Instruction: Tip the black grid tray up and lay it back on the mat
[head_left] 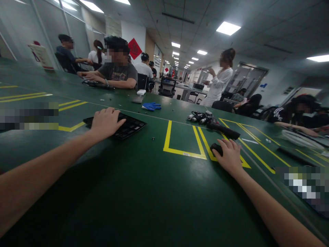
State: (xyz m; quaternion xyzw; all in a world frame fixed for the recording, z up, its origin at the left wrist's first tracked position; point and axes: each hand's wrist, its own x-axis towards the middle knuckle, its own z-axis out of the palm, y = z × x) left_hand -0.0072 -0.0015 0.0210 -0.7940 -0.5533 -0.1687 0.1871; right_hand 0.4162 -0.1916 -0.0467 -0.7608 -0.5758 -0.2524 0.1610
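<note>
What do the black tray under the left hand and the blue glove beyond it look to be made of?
Black tray: probably thin moulded plastic, given its semi-gloss sheen and grid of shallow pockets. Blue glove: soft, limp and crumpled, likely fabric or rubber; too small to tell which.

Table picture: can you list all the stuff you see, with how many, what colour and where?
black tray: one, black, left of the middle, under the left hand
small black part: one, black, by the yellow lines, under the right fingers
blue gloves: a pile, blue, far middle
metal parts: a cluster, silver and black, far right
table: one, green with yellow lines
people: several, seated or standing, far side
left hand: one, flat on the tray
right hand: one, on the small black part
</note>
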